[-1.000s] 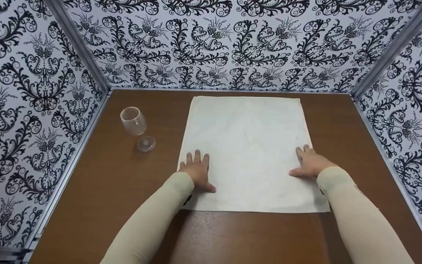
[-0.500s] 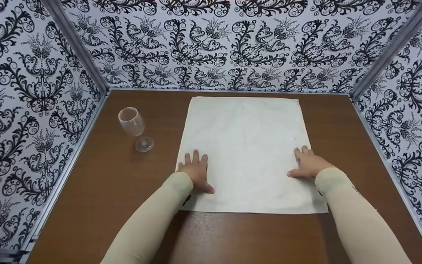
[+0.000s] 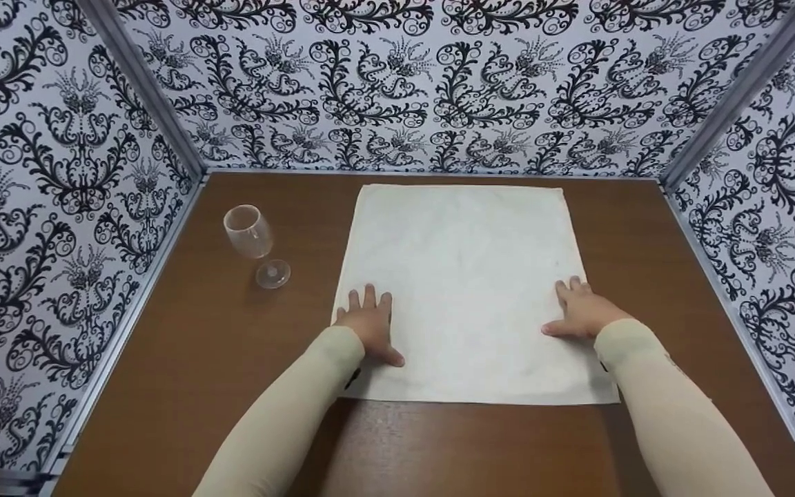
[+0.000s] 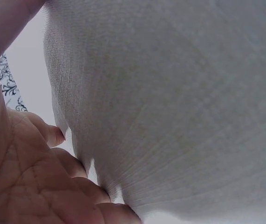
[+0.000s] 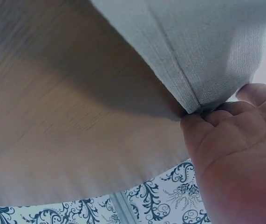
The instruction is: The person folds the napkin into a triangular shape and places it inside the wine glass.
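A square white cloth (image 3: 466,276) lies spread flat on the brown table (image 3: 397,449). My left hand (image 3: 370,328) rests on its left side, fingers spread and pointing away from me. On the right side my right hand (image 3: 584,310) touches the cloth near its hemmed edge, thumb turned inward. In the left wrist view the fingertips (image 4: 119,212) press onto the white cloth (image 4: 179,112). The right wrist view shows the fingers (image 5: 193,126) at the hem of the cloth (image 5: 212,51), with bare wood beside it.
A clear stemmed glass (image 3: 250,235) stands upright on the table, left of the cloth. Patterned black-and-white panels (image 3: 439,83) in grey metal frames enclose the table at the back and both sides.
Both hands keep their places on the cloth, and the glass has not moved. Only the head view shifts slightly.
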Available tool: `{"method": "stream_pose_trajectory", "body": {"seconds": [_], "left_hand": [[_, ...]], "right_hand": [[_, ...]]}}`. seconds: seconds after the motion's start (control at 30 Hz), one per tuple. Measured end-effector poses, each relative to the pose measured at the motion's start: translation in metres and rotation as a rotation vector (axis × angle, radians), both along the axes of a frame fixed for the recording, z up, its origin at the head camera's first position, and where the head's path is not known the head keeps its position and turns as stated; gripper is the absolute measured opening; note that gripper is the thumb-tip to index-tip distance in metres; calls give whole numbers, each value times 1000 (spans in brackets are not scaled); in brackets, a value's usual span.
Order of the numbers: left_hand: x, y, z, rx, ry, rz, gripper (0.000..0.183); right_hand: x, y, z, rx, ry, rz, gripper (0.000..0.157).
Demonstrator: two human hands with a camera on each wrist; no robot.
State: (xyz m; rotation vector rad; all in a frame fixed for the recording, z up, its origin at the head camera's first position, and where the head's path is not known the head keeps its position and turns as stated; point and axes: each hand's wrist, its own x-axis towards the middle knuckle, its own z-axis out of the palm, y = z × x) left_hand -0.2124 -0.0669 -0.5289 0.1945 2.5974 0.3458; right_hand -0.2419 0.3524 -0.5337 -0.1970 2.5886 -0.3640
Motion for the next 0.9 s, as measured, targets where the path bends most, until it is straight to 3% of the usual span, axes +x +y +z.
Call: {"method": "stream_pose_trajectory", "body": {"seconds": [0.37,0.73,0.9], "left_hand": [[-4,0,6,-18,14,-13,139],[-9,-5,3,-48,23,-49,141],[-4,0,7,-59,36,-21,136]], "right_hand": [[2,-1,1,4,3,1,121],[5,-5,7,44,-6,36,119],[-1,-8,16,70,50,34,98]]}}
